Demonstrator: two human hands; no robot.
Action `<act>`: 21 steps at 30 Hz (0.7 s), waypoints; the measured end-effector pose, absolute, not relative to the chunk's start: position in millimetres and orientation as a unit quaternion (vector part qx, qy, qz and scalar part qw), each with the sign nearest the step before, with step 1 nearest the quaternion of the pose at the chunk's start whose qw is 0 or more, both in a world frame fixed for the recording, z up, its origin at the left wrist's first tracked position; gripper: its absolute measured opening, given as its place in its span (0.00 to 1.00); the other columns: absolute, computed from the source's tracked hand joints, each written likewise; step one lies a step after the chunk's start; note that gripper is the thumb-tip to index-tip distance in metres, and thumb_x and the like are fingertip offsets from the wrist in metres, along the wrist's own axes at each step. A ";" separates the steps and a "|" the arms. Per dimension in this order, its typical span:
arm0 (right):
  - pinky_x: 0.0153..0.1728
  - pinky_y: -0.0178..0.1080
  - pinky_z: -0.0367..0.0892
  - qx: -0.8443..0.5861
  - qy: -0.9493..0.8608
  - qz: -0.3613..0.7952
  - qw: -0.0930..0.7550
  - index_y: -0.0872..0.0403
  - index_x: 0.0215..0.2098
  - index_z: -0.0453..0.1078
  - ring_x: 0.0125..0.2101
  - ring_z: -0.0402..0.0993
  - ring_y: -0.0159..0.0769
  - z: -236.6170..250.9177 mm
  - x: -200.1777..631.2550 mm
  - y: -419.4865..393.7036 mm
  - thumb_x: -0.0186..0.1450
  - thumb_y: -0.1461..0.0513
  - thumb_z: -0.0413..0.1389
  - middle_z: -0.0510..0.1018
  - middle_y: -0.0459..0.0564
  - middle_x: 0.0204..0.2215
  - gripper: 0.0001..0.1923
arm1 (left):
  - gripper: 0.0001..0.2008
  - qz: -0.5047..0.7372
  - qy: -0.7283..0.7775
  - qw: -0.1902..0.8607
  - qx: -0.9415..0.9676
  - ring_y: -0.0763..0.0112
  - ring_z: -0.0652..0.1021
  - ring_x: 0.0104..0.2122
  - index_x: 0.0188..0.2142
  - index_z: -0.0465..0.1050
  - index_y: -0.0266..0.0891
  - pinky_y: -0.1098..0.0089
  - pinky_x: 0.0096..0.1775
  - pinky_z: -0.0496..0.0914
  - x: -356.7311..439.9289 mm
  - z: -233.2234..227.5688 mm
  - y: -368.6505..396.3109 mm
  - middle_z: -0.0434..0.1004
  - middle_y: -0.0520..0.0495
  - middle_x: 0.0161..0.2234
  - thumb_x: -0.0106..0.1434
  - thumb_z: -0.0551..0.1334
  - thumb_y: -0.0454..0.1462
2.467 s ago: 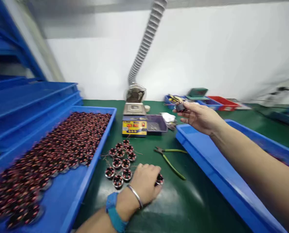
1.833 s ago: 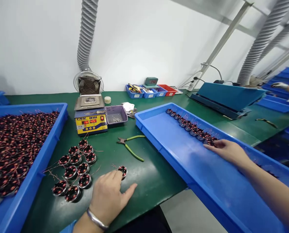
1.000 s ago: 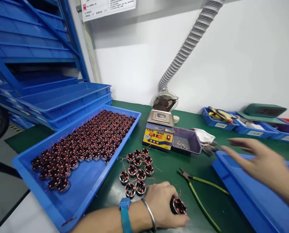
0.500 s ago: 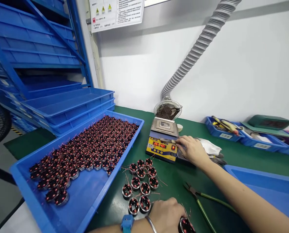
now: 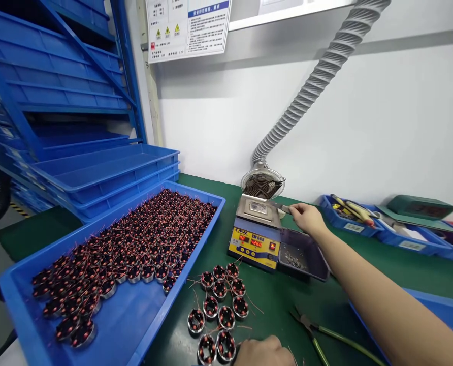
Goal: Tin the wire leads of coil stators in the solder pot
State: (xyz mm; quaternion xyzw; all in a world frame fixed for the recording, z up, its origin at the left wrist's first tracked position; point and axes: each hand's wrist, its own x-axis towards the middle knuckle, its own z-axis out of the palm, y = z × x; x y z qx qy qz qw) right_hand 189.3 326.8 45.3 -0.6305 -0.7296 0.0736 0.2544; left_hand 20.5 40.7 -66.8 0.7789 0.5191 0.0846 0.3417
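Note:
My right hand point(image 5: 304, 217) reaches over the purple tray point(image 5: 313, 260) and pinches a thin metal tool point(image 5: 283, 207), whose tip lies at the right edge of the solder pot's top point(image 5: 259, 209). The yellow-fronted solder pot point(image 5: 254, 243) shows red digits. Only the knuckles of my left hand point(image 5: 263, 352) show at the bottom edge, right of a loose cluster of wound stator coils point(image 5: 219, 304) on the green mat. What that hand holds is out of frame.
A long blue tray point(image 5: 142, 325) with several coils lies at left, empty blue trays point(image 5: 108, 165) stacked behind it. Green-handled pliers point(image 5: 318, 339) lie near the front. Another blue tray point(image 5: 445, 311) is at right, small bins point(image 5: 348, 216) at the back. A fan point(image 5: 262, 184) with a duct hose stands behind the pot.
My right hand has moved from the pot's front panel up and back to its top right edge with the metal tool. My left hand has slipped lower, almost out of view.

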 end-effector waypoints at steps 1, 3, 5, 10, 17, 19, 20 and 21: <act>0.41 0.42 0.73 -0.631 -0.730 0.077 0.250 0.56 0.49 0.70 0.41 0.75 0.35 45.2 188.9 330.5 0.70 0.56 0.55 0.75 0.52 0.45 0.14 | 0.11 0.081 0.519 0.345 0.778 0.70 0.70 0.25 0.39 0.78 0.48 0.73 0.27 0.62 20.4 -67.9 40.9 0.68 0.50 0.27 0.56 0.63 0.42; 0.41 0.42 0.73 -0.625 -0.737 0.083 0.244 0.55 0.49 0.71 0.41 0.74 0.36 43.3 188.3 333.3 0.70 0.56 0.55 0.75 0.52 0.46 0.14 | 0.10 0.087 0.518 0.345 0.778 0.70 0.70 0.24 0.38 0.77 0.49 0.72 0.27 0.63 20.0 -69.3 40.8 0.66 0.51 0.26 0.56 0.63 0.42; 0.41 0.42 0.73 -0.615 -0.746 0.090 0.240 0.55 0.48 0.71 0.40 0.75 0.35 40.1 189.0 331.5 0.70 0.56 0.55 0.75 0.51 0.45 0.14 | 0.10 0.099 0.511 0.344 0.781 0.72 0.68 0.23 0.37 0.77 0.49 0.73 0.26 0.61 19.2 -69.7 40.4 0.64 0.52 0.25 0.55 0.63 0.43; 0.39 0.41 0.74 -0.603 -0.754 0.108 0.235 0.57 0.48 0.71 0.38 0.75 0.35 34.5 195.3 323.1 0.70 0.55 0.55 0.76 0.50 0.43 0.15 | 0.10 0.097 0.509 0.346 0.782 0.74 0.66 0.22 0.38 0.77 0.47 0.74 0.23 0.58 17.3 -68.6 41.0 0.65 0.51 0.26 0.55 0.64 0.43; 0.43 0.44 0.73 -0.625 -0.731 0.097 0.255 0.55 0.50 0.70 0.43 0.74 0.37 32.8 180.6 335.5 0.70 0.56 0.55 0.75 0.52 0.47 0.15 | 0.10 0.087 0.505 0.341 0.788 0.74 0.66 0.22 0.38 0.77 0.47 0.74 0.22 0.56 17.5 -69.8 42.2 0.67 0.51 0.27 0.55 0.64 0.42; 0.43 0.44 0.73 -0.616 -0.738 0.103 0.256 0.56 0.50 0.70 0.43 0.74 0.37 30.9 174.8 336.8 0.69 0.56 0.55 0.75 0.52 0.47 0.15 | 0.10 0.096 0.506 0.340 0.787 0.73 0.66 0.22 0.37 0.77 0.47 0.74 0.22 0.56 16.9 -70.6 42.1 0.68 0.50 0.27 0.56 0.63 0.43; 0.42 0.44 0.73 -0.608 -0.744 0.106 0.256 0.56 0.50 0.70 0.42 0.74 0.37 29.9 173.4 335.9 0.69 0.56 0.55 0.75 0.52 0.46 0.15 | 0.10 0.095 0.504 0.341 0.787 0.73 0.67 0.22 0.37 0.77 0.47 0.74 0.22 0.57 16.5 -70.9 42.1 0.69 0.50 0.28 0.56 0.63 0.44; 0.42 0.44 0.73 -0.600 -0.750 0.110 0.256 0.56 0.49 0.70 0.41 0.74 0.37 29.1 173.2 334.3 0.69 0.56 0.55 0.75 0.52 0.46 0.15 | 0.10 0.092 0.501 0.342 0.789 0.73 0.67 0.22 0.38 0.77 0.47 0.74 0.22 0.57 16.2 -71.2 42.1 0.70 0.50 0.29 0.56 0.63 0.44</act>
